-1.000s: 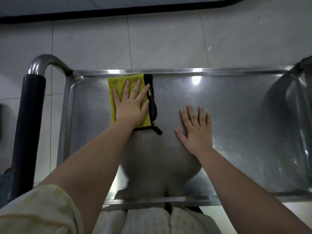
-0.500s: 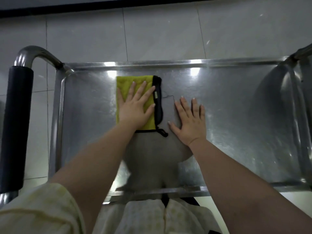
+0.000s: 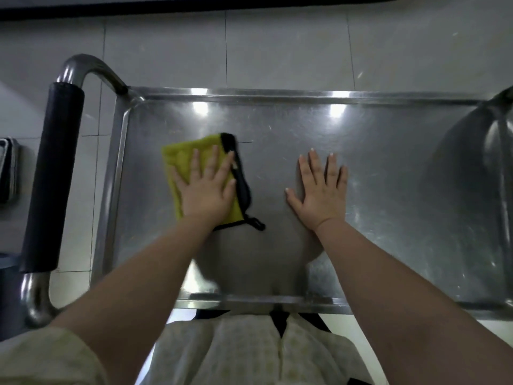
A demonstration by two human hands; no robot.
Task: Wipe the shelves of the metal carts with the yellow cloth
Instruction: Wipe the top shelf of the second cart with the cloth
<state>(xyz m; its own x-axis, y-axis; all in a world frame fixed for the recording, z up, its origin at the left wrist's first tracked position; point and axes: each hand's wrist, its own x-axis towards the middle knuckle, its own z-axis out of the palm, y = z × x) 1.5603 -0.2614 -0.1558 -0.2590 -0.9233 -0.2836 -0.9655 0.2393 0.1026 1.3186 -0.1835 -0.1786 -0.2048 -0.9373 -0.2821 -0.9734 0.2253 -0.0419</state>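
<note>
Where it lies flat on the steel shelf point(image 3: 394, 195), the yellow cloth point(image 3: 177, 159) is seen as a bright rectangle, edged in black on the thumb side, with a black loop point(image 3: 256, 224) trailing beside the wrist. It is pressed down by the left hand point(image 3: 206, 191), fingers straight and spread, nothing pinched. The right hand point(image 3: 319, 194) is laid flat on bare steel, fingers spread, well apart from the cloth. Counted: one cloth, two hands, one shelf, one padded handle point(image 3: 52, 176). Much of the cloth is covered by the palm; the shelf's right end is cut off.
</note>
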